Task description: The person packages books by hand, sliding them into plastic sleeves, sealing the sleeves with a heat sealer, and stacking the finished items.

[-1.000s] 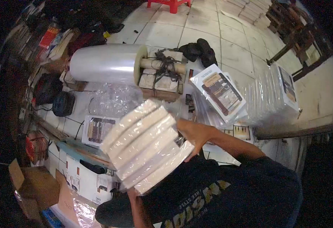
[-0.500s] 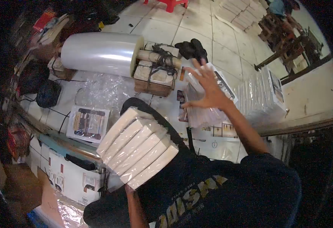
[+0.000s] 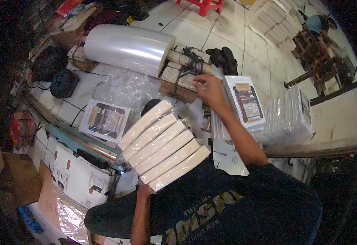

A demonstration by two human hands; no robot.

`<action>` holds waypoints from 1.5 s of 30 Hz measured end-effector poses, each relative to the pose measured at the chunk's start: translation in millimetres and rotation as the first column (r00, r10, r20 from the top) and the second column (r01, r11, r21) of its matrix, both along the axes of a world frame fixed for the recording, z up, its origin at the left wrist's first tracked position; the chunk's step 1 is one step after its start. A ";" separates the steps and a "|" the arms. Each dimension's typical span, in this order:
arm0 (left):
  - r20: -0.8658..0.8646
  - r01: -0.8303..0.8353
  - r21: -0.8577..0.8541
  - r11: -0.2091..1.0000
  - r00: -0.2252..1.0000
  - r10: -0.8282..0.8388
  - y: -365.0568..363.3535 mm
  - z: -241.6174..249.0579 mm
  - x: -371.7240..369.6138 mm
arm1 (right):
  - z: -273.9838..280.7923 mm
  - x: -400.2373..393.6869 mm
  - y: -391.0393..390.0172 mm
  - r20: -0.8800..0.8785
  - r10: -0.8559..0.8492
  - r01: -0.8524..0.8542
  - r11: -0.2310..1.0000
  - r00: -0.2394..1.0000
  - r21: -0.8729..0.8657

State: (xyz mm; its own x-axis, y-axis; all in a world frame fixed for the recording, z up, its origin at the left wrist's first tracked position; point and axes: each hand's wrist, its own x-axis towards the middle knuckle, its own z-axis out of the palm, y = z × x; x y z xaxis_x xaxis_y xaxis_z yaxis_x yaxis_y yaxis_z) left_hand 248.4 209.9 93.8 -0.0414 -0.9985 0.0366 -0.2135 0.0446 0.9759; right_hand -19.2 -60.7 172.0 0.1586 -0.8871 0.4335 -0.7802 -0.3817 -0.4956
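Note:
My left hand [image 3: 144,190] grips the lower end of a stack of plastic-wrapped books [image 3: 166,143], their cream page edges facing up. Most of its fingers are hidden beneath the stack. My right hand [image 3: 209,90] is raised in front of the string-tied block [image 3: 179,83], fingers curled in and tips pinched together; whether anything thin is between them I cannot make out. Beside that forearm, a wrapped book [image 3: 245,100] with a picture cover lies on top of a pile. To its right, a row of wrapped books [image 3: 286,114] stands on edge.
A large roll of clear film [image 3: 127,49] rests on a bar behind the work area. Crumpled clear plastic [image 3: 123,87] and another wrapped book [image 3: 105,120] lie on the left. A red stool [image 3: 203,6] and paper stacks [image 3: 274,22] are farther back.
My right hand has moved left and away from the book pile, its spread fingers now curled together. The stack in my left hand has shifted slightly up and right in view.

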 end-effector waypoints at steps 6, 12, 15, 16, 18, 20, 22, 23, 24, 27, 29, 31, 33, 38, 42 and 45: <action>0.027 0.045 -0.058 0.997 0.999 -0.043 -16.8 -8.5 3.7 | -26.4 18.5 -27.1 -0.013 -0.065 0.065 0.995 0.998 0.078; 0.021 0.056 -0.078 0.995 0.998 -0.054 -14.2 -13.0 1.3 | -36.0 21.0 -38.2 -0.145 -0.004 0.004 1.000 0.989 0.004; 0.029 0.049 -0.087 0.995 0.998 -0.047 -8.3 -12.8 4.5 | -44.5 11.0 -49.4 -0.312 0.053 -0.075 0.995 0.949 -0.060; 0.029 0.048 -0.090 0.995 0.999 -0.045 -6.1 -12.0 4.1 | -45.1 13.2 -49.6 -0.344 0.057 -0.070 0.997 0.937 -0.025; 0.029 0.044 -0.090 0.995 0.999 -0.041 -8.4 -12.6 4.5 | -30.7 15.3 -44.0 -0.277 0.097 -0.105 0.994 0.956 -0.012; 0.031 0.038 -0.092 0.995 0.999 -0.035 -8.1 -13.8 4.9 | -17.3 5.3 -47.2 -0.221 0.103 -0.112 0.993 0.970 -0.029; 0.031 0.044 -0.096 0.994 0.999 -0.041 -9.3 -14.4 4.6 | -29.8 -8.2 -61.1 -0.133 0.137 -0.133 0.990 0.982 0.039; 0.032 0.045 -0.097 0.994 0.999 -0.042 -11.4 -15.0 5.4 | -32.0 -12.0 -65.5 -0.083 0.155 -0.149 0.986 0.984 0.073; 0.031 0.045 -0.095 0.994 0.999 -0.042 -10.8 -15.8 5.0 | -24.1 -10.9 -61.8 -0.091 0.141 -0.140 0.990 0.986 0.024; 0.033 0.047 -0.085 0.995 0.999 -0.044 -10.6 -16.9 4.3 | -11.4 -4.5 -42.6 -0.034 0.098 -0.096 0.993 0.995 0.064; 0.035 0.048 -0.082 0.995 0.998 -0.046 -10.2 -17.1 4.5 | -18.6 -1.1 -33.3 -0.117 0.157 -0.154 0.988 0.981 0.028; 0.035 0.049 -0.077 0.996 0.998 -0.047 -9.0 -17.3 5.2 | -21.9 5.0 -27.7 -0.201 0.216 -0.222 0.975 0.955 -0.005; 0.032 0.044 -0.076 0.996 0.999 -0.042 -6.7 -17.5 6.8 | -23.3 14.8 -22.5 -0.438 0.102 -0.110 0.994 0.893 0.007; 0.032 0.042 -0.084 0.996 0.999 -0.040 -6.9 -17.0 7.4 | -18.3 26.1 -1.2 -0.526 0.095 -0.183 0.976 0.845 -0.118; 0.031 0.042 -0.097 0.994 0.999 -0.039 -2.4 -17.6 7.6 | -15.4 23.7 7.0 -0.334 0.152 -0.169 0.985 0.930 -0.021; 0.022 0.042 -0.105 0.994 0.999 -0.040 -1.8 -19.4 6.7 | -13.3 23.4 3.7 -0.316 0.150 -0.170 0.985 0.937 -0.037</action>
